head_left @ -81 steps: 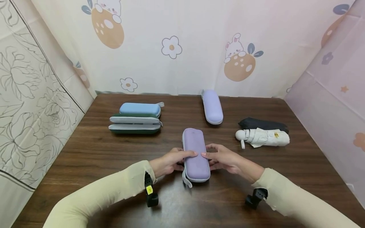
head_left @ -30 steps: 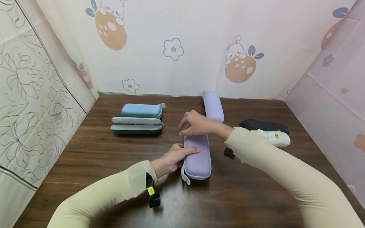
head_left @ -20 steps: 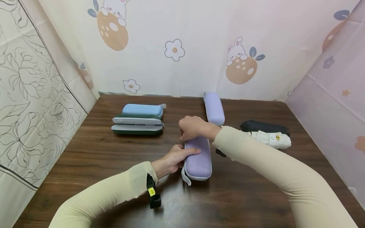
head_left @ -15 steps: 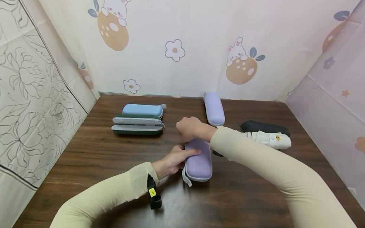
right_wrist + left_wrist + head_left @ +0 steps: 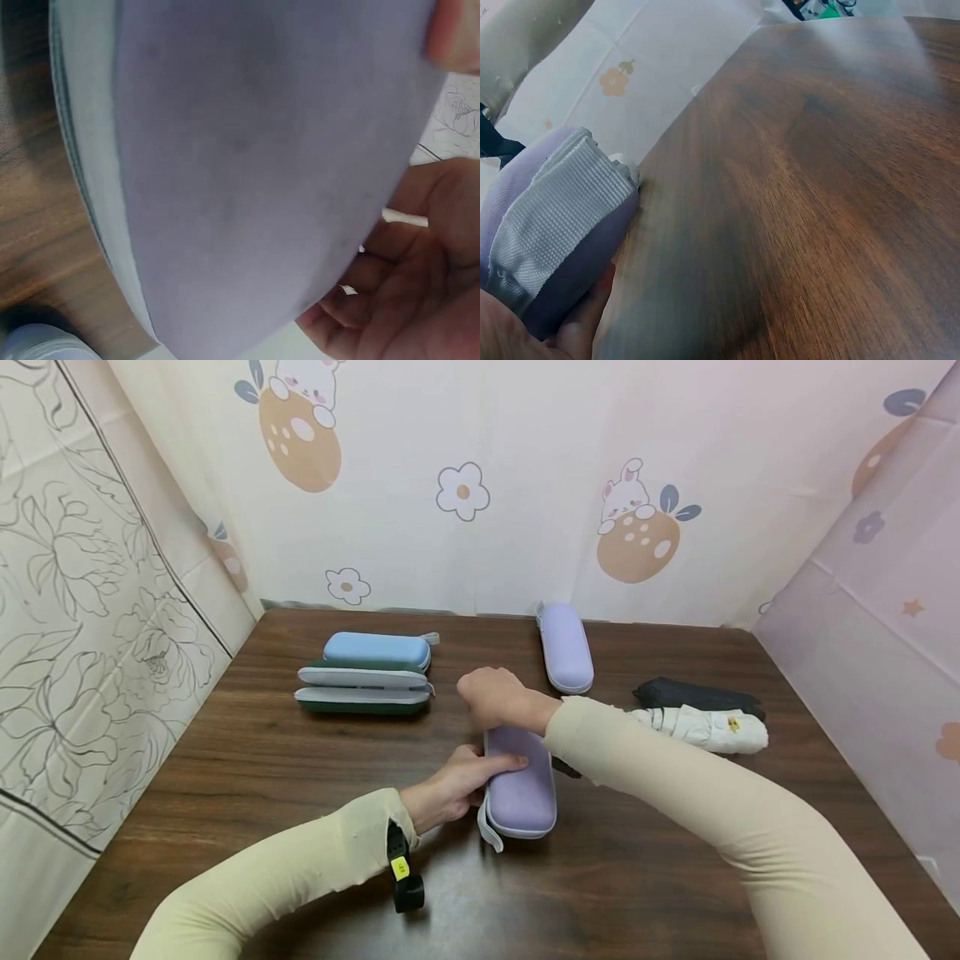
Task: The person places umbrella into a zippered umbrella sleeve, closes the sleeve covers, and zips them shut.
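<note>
Can see at the far side a pale printed curtain [image 5: 525,527], and before it the dark wooden table [image 5: 247,785]. Can find at the middle of it the purple case [image 5: 522,802], its length running from near to far; cannot tell whether touching the wood. Can see the left hand [image 5: 453,785] clamped on its left side, thumb on top, and the right hand [image 5: 498,697] curled at its far left end; cannot tell whether gripping anything. Can see a grey strap [image 5: 490,829] at the near left corner.

Pale cream, close-fitting long sleeves [image 5: 285,857] end in uneven cuffs [image 5: 389,806]; a black strap [image 5: 397,840] at the left carries a dark-marked yellow label [image 5: 401,867] and black block [image 5: 409,893].
</note>
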{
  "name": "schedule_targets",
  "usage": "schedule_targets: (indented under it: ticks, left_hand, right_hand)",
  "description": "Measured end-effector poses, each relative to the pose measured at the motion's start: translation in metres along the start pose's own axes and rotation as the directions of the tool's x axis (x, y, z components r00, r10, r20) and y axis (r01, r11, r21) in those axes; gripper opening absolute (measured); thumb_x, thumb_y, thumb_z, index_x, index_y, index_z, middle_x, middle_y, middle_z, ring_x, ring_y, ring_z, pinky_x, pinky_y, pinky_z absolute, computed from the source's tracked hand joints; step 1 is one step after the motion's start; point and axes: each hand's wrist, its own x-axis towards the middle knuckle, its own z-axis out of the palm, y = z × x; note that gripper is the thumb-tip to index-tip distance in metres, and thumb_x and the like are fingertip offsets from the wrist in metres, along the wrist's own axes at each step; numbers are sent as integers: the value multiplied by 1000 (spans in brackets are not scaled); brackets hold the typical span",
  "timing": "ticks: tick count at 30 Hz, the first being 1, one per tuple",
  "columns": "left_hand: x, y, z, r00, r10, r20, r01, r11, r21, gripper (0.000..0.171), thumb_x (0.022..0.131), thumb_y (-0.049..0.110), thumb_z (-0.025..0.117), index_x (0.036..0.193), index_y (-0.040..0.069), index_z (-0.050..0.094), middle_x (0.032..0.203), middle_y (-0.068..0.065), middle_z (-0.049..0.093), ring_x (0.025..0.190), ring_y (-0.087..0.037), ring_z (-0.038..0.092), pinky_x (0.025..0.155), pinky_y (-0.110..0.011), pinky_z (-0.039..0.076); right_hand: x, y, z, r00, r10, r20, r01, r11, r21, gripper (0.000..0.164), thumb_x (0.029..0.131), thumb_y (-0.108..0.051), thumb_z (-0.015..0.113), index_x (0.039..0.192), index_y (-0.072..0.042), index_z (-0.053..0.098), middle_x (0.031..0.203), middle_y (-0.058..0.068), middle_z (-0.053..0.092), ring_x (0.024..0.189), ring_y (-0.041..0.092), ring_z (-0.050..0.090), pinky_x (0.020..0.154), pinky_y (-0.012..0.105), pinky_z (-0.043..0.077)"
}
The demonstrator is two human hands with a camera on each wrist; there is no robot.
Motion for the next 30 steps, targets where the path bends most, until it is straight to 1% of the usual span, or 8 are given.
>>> schedule_targets:
  ticks: [6,11,14,18,22,24,27,30]
  left_hand:
    - [-1,0,1,1000,-6,-2,6,1000,-15,40,77,17,73,108,-4,58,81,-10,69,73,-20,67,66,-35,56]
    - [-3,2,-1,1000,-2,-8,2,1000,-23,42,77,16,73,111,-4,59,88,-11,69,79,-22,67,69,-37,56]
    - [-4,3,-2,1000,-1,-6,1,1000,-15,44,78,17,72,113,-4,58,91,-12,69,82,-23,67,71,-38,56]
    - [-4,4,-4,1000,-3,0,3,1000,-20,44,78,16,72,114,-5,57,91,-12,69,82,-22,67,72,-37,56]
    - [-5,6,-7,1000,2,5,-2,999,-41,44,79,14,71,115,-6,57,91,-12,69,82,-22,67,74,-37,55]
    - [-6,7,-8,1000,0,5,1,999,-44,44,79,14,70,115,-7,56,91,-12,68,82,-22,66,75,-37,55]
    - [-7,8,-9,1000,-6,4,6,999,-43,43,80,14,70,114,-7,57,89,-11,68,81,-21,66,75,-37,55]
    - [-7,9,-12,1000,-7,-2,7,998,-55,42,80,14,69,115,-7,56,89,-10,68,81,-20,66,75,-36,55]
  right_hand:
    - [7,13,-1,995,88,-48,-82,989,123,15,85,1,56,75,-8,50,70,2,48,62,16,44,57,32,42]
    - [12,33,-5,995,84,-54,-63,947,314,6,82,2,62,82,1,68,82,7,66,67,16,53,60,26,45]
    - [14,48,-5,999,44,-16,-31,874,485,14,86,5,61,94,5,72,97,14,70,79,16,56,68,24,46]
    - [14,68,-4,998,-40,47,-3,732,682,16,90,3,60,102,11,68,104,19,68,81,13,53,67,22,43]
    - [13,85,-2,990,-128,67,38,676,736,19,93,-5,59,102,9,69,99,14,69,71,11,50,62,25,42]
    - [13,91,-1,985,-164,49,78,683,727,20,95,-8,59,100,7,71,93,10,69,67,11,48,62,27,42]
    - [13,96,4,972,-229,-53,212,754,621,18,95,-10,59,95,1,73,82,5,68,63,10,48,60,27,42]
    - [14,98,11,940,-282,-194,340,823,455,16,95,-11,60,89,-2,73,79,2,67,63,10,51,61,26,45]
